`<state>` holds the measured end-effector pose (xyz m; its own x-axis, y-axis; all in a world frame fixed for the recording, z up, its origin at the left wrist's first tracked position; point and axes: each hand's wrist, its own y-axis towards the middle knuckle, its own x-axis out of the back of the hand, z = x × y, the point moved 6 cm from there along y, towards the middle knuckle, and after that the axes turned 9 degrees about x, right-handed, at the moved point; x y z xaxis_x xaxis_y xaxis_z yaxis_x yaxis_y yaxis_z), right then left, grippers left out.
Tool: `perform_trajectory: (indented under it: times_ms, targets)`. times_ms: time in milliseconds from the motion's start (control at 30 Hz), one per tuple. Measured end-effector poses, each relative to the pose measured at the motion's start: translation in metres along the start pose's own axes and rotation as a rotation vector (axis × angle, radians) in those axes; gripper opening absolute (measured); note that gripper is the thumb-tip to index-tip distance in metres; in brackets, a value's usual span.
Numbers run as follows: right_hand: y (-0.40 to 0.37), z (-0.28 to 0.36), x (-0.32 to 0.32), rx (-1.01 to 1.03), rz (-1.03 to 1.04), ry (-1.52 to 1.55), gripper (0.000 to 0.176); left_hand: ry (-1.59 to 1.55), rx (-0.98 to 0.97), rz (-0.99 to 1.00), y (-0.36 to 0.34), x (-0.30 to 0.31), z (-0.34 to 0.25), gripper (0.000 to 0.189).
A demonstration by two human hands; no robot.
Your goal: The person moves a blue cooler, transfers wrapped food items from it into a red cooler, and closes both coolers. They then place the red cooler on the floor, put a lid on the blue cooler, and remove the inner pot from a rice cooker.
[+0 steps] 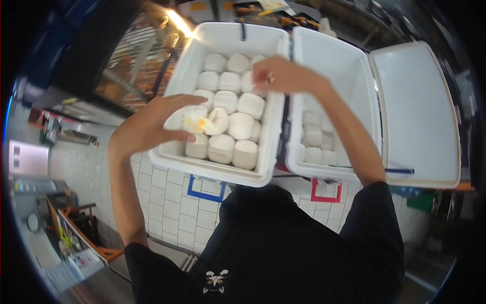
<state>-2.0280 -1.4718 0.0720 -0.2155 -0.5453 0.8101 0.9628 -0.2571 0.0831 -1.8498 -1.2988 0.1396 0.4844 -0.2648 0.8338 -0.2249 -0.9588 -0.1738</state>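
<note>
Rows of rounded white bundles fill the bottom of a white cooler box in front of me. My left hand reaches over its left side, thumb and fingers apart in a wide curve. Between them lies an opened white bundle with yellow-orange bits showing, blurred at its edges. Beside it sits another bundle with a hollow, torn-looking top. My right hand comes in over the box's right wall, close above the bundles at the upper right. Its fingers are bent and smeared by motion, with a ring on one.
A second white cooler with more white bundles stands to the right, its lid swung outward. Blue and red handles stick out at the front. A lit display case stands at the left, above a tiled floor.
</note>
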Motion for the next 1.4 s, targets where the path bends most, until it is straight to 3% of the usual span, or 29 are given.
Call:
perform_trajectory:
  times_ms: [33,100,167,267,300,333,400,433,533,600,733,800,900,933,1000,1133,1233,1400]
  targets:
    - [-0.018,-0.028,0.024,-0.125,0.015,0.014,0.028,-0.089,-0.068,0.027,0.003,-0.001,-0.018,0.057]
    - [-0.058,-0.085,0.041,-0.355,0.148,-0.061,0.031,-0.203,-0.221,0.093,0.023,-0.015,-0.045,0.048]
    - [-0.090,-0.137,0.018,-0.563,0.341,0.020,0.036,-0.232,-0.408,0.171,0.065,-0.040,-0.076,0.038]
    - [-0.133,-0.190,-0.038,-0.884,0.562,0.113,0.044,-0.207,-0.491,0.333,0.136,-0.110,-0.127,0.023]
    - [-0.135,-0.206,-0.051,-0.835,0.505,0.061,0.051,-0.207,-0.508,0.449,0.160,-0.141,-0.146,0.021]
    - [-0.138,-0.220,-0.065,-0.785,0.454,0.011,0.058,-0.093,-0.531,0.407,0.185,-0.172,-0.158,0.016]
    - [-0.150,-0.243,-0.079,-0.818,0.227,-0.026,0.071,0.404,-0.255,0.510,0.241,-0.248,-0.161,0.011]
    - [-0.155,-0.252,-0.085,-0.830,0.120,-0.045,0.077,0.408,-0.154,0.431,0.263,-0.276,-0.152,0.011]
    - [-0.160,-0.282,-0.121,-0.803,0.156,0.098,0.091,0.422,0.065,0.227,0.309,-0.357,-0.105,0.012]
    - [-0.160,-0.311,-0.138,-0.742,0.140,0.112,0.093,0.459,0.078,0.158,0.311,-0.395,-0.076,0.017]
    - [-0.154,-0.289,-0.124,-0.781,0.188,-0.074,0.103,0.516,0.107,0.098,0.295,-0.406,-0.064,0.030]
    - [-0.144,-0.299,-0.132,-0.719,0.161,-0.083,0.105,0.557,0.192,0.155,0.285,-0.368,-0.093,0.037]
    - [-0.136,-0.319,-0.139,-0.672,0.169,-0.051,0.104,0.831,0.370,0.936,0.280,-0.364,-0.116,0.048]
    - [-0.134,-0.326,-0.141,-0.663,0.180,-0.033,0.103,0.872,0.383,1.061,0.277,-0.372,-0.117,0.056]
    - [-0.136,-0.323,-0.135,-0.742,0.402,0.036,0.099,0.947,0.404,1.311,0.266,-0.388,-0.110,0.072]
    - [-0.155,-0.293,-0.104,-0.963,0.612,0.228,0.093,0.712,0.338,1.194,0.272,-0.386,-0.118,0.075]
    - [-0.162,-0.271,-0.087,-0.897,0.681,0.149,0.091,0.567,0.263,1.085,0.276,-0.374,-0.129,0.077]
    - [-0.182,-0.230,-0.082,-0.984,0.885,0.025,0.093,0.513,0.204,0.976,0.269,-0.353,-0.126,0.080]
